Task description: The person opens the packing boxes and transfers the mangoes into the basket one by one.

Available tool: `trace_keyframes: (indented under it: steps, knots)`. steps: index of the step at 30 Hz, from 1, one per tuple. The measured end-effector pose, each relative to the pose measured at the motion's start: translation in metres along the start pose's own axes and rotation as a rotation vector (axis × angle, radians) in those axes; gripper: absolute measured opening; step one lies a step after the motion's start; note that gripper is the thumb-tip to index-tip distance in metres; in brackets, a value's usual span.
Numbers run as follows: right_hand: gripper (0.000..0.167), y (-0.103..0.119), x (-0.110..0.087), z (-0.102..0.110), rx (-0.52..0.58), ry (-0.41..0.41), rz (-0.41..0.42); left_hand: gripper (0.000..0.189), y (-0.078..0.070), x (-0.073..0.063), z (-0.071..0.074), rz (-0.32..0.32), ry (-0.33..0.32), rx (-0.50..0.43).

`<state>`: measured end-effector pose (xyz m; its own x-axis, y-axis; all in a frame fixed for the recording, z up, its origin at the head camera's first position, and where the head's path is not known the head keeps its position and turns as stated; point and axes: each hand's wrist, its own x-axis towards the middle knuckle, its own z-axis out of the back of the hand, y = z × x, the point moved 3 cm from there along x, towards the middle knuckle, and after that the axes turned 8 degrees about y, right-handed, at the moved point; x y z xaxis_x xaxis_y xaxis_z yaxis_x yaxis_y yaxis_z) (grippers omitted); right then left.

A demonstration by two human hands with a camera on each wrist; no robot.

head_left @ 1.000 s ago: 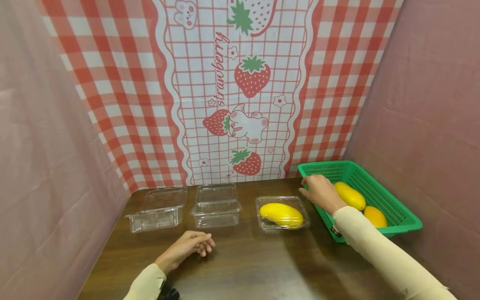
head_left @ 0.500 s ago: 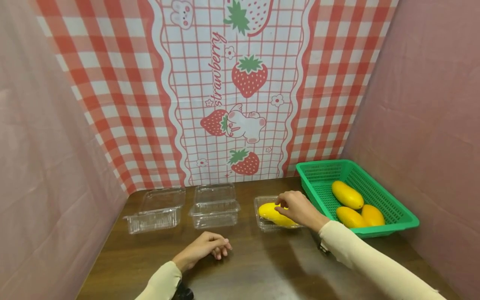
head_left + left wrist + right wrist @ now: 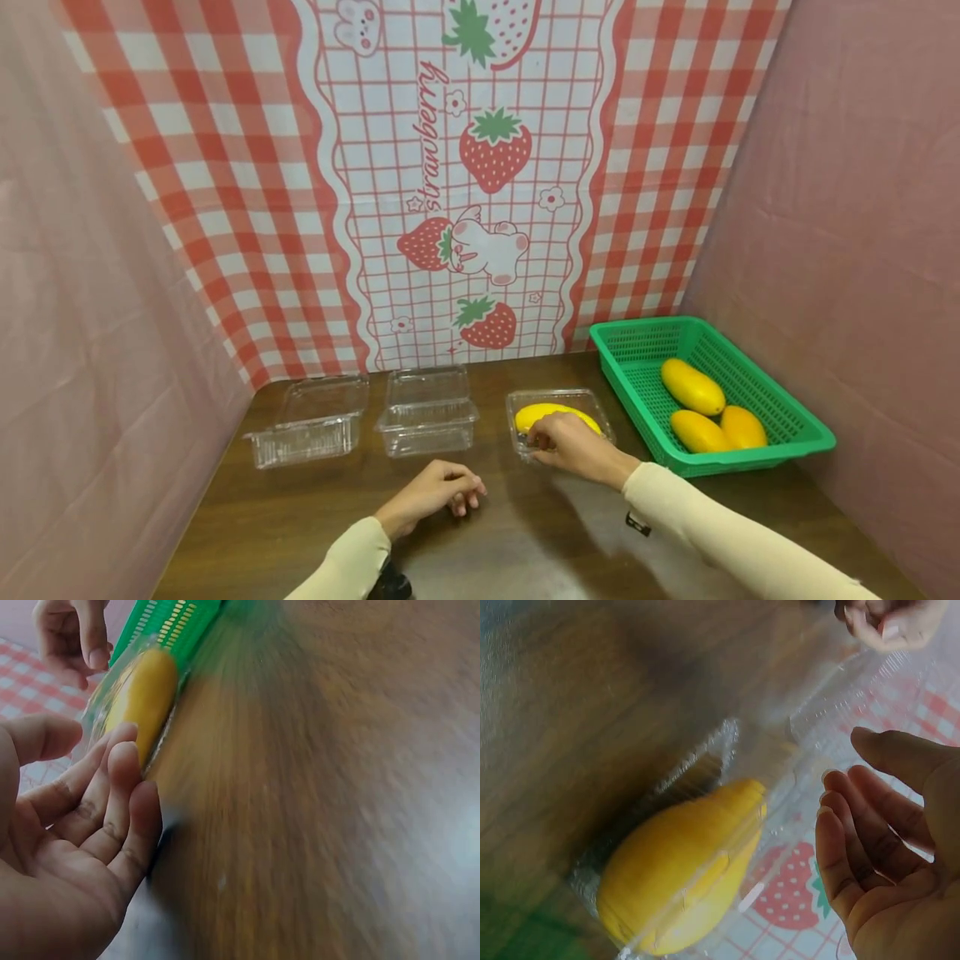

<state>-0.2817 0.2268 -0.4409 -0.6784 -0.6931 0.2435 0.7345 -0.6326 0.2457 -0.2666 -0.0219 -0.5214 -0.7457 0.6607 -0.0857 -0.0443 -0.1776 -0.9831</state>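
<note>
A yellow mango lies inside a clear plastic clamshell box, whose lid appears to be down over it. Just above the near side of that box is my right hand. In the right wrist view its fingers bend loosely beside the mango, with a gap between thumb and fingertips and nothing held. My left hand hovers over the table to the left of the box. The left wrist view shows its fingers relaxed and holding nothing.
At right, a green plastic basket contains three more mangoes. Two clear boxes with raised lids, one at far left and one at centre-left, stand on the wooden table. A checked strawberry-print cloth hangs behind.
My right hand has come left from the basket's edge, passed over the boxed mango and dropped to the box's near side. My left hand has moved right towards that box.
</note>
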Motion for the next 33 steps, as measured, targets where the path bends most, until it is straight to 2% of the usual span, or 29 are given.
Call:
trace_keyframes:
  steps: [7,13,17,22,27,33]
  knots:
    - [0.014,0.005,0.001,-0.012,0.031,0.028,-0.015,0.025,-0.003,0.013,-0.009,-0.006,-0.043,-0.022]
    - [0.017,0.007,0.004,-0.019,-0.026,0.037,-0.057,0.023,-0.007,0.023,-0.016,-0.020,-0.086,-0.029]
    - [0.014,0.009,0.006,-0.022,-0.101,0.005,-0.059,0.022,-0.009,0.029,-0.017,-0.020,-0.115,-0.022]
    - [0.010,0.012,0.004,-0.026,-0.207,-0.075,-0.030,0.020,-0.006,0.040,-0.022,-0.021,-0.138,-0.038]
    - [0.012,0.015,0.001,-0.030,-0.266,-0.132,0.024,0.024,-0.001,0.046,-0.027,-0.029,-0.162,-0.063]
    - [0.015,0.014,0.001,-0.034,-0.307,-0.191,0.074,0.030,-0.004,0.049,-0.028,-0.022,-0.169,-0.097]
